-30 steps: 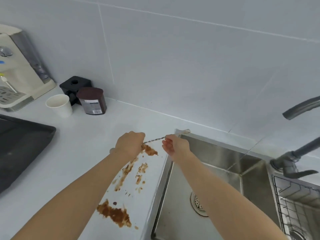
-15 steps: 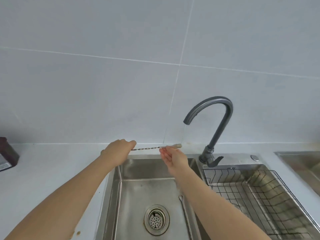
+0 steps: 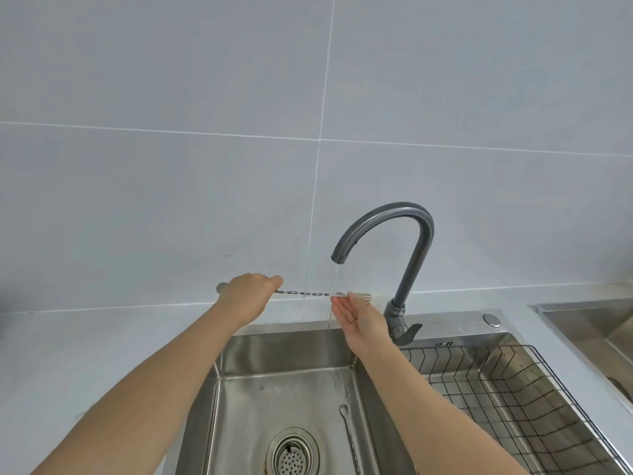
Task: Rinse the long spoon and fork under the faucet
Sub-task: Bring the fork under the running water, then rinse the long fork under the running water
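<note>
Under the faucet [image 3: 394,228], fork [image 3: 308,293] level, tines rightward; left hand [image 3: 245,298] clenched on handle, right hand [image 3: 359,315] fingers [image 3: 342,308] released beneath tines.

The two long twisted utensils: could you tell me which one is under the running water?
The fork, held level between the left hand and right hand beneath the faucet. The long spoon lies on the sink floor.

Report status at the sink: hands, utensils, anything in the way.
Left hand fisted on twisted utensil; right hand open-palmed at its fork end. Thin stream from faucet hits the shaft. Second long utensil lies in basin. Nothing obstructing.
</note>
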The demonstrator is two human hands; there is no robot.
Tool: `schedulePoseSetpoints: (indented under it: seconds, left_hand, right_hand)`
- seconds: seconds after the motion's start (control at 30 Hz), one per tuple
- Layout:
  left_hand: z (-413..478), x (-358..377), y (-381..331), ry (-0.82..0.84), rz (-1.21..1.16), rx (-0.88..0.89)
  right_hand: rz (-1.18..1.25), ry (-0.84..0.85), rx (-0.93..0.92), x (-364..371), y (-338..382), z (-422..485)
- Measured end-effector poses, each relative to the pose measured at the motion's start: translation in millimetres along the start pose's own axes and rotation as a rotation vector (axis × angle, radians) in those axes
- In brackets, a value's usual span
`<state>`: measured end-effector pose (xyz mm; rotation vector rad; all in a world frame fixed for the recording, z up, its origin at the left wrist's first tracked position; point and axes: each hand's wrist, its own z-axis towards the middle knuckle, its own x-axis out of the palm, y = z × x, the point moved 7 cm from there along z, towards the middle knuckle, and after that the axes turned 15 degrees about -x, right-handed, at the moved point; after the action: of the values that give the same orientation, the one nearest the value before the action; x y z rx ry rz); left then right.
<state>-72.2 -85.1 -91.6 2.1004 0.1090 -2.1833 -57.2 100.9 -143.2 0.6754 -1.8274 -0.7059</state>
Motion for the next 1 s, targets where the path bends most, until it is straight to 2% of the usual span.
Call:
schedulePoseSetpoints:
  seconds: [0.33,0.63,0.8,1.0]
  left_hand:
    - [13,5,-30,0.051,0.034,0.012]
    - [18,21,-26,0.087,0.034,0.003]
    - [16,34,-16,0.120,0.081,0.076]
    - [8,36,0,0.138,0.140,0.082]
  right_hand:
    - [0.058,-0.046,0.047,7,-16,26]
    - [-0.130,0.067,-0.004,10,-23,32]
    - [-0.226,0.040,-0.035,6,-28,31]
    - [-0.186,0.013,0.028,9,-40,25]
